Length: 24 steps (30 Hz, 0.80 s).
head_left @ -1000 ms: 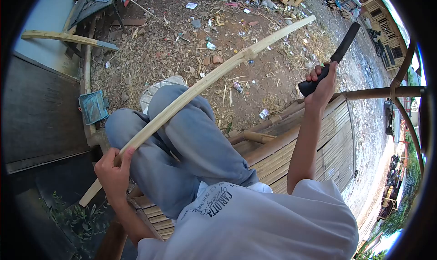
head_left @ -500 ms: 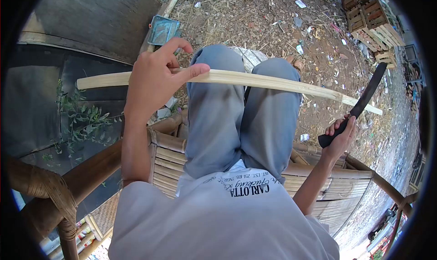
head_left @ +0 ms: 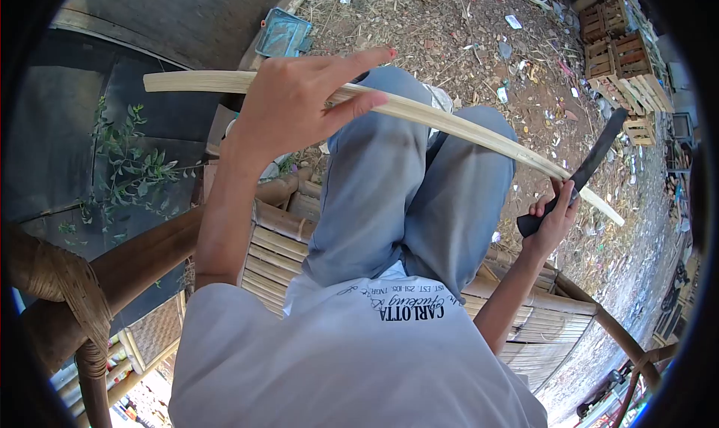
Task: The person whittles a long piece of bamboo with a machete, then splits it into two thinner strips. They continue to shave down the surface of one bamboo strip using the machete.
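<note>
tilted more: 1 strip (head_left: pixel 451 124) | left hand (head_left: pixel 296 98) over it, grip unclear | right hand (head_left: pixel 553 217) clasping 1 knife (head_left: pixel 597 154) near strip's right end | shirt (head_left: pixel 352 360): "carlotta"

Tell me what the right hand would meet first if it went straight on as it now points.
Probably the strip: it crosses just ahead of the right hand, behind the knife. The depth between them is unclear.

A white T-shirt (head_left: pixel 359 368) with short, loose sleeves (head_left: pixel 213 319) carries bold black CARLOTTA lettering (head_left: pixel 413 313) and thinner script (head_left: pixel 408 302) across its chest, above creased blue-grey trousers (head_left: pixel 371 196) covering both knees.
</note>
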Tool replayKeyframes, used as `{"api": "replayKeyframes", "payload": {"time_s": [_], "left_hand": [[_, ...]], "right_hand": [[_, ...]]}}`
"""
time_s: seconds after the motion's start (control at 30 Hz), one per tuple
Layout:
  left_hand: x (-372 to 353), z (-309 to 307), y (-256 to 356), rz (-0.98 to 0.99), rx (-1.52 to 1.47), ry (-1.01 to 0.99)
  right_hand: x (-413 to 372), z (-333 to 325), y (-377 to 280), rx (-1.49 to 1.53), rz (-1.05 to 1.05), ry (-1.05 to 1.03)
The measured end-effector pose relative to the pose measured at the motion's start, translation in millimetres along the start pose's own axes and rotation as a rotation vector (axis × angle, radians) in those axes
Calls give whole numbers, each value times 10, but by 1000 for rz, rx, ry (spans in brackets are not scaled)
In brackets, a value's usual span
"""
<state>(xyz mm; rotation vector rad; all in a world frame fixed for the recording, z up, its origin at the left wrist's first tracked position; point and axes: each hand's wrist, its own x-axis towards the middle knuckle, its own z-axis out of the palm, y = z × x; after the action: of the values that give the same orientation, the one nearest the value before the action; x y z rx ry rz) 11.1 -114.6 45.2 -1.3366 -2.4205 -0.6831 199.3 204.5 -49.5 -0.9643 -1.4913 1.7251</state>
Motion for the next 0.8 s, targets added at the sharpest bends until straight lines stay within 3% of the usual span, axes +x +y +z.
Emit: {"api": "replayKeyframes", "payload": {"time_s": [0.13, 0.2, 0.3, 0.43, 0.5, 0.67, 0.73, 0.8], "left_hand": [[-59, 49, 0, 39, 44, -115], [-92, 63, -10, -49, -31, -296], [-118, 5, -53, -141, -28, -395], [-143, 2, -148, -187, -88, -400], [-161, 87, -179, -130, -115, -244], [-193, 137, -264, -195, -141, -357], [-218, 167, -326, -92, -12, -335], [-230, 138, -305, -94, -86, -309]], "right_hand": [[126, 140, -16, 205, -36, 14], [185, 219, -11, 203, -116, 99], [187, 296, -70, 202, -97, 97], [159, 334, -49, 163, -132, 76], [137, 353, -71, 145, -138, 73], [146, 323, -103, 113, -154, 66], [127, 328, -116, 93, -155, 81], [104, 328, -118, 109, -173, 47]]}}
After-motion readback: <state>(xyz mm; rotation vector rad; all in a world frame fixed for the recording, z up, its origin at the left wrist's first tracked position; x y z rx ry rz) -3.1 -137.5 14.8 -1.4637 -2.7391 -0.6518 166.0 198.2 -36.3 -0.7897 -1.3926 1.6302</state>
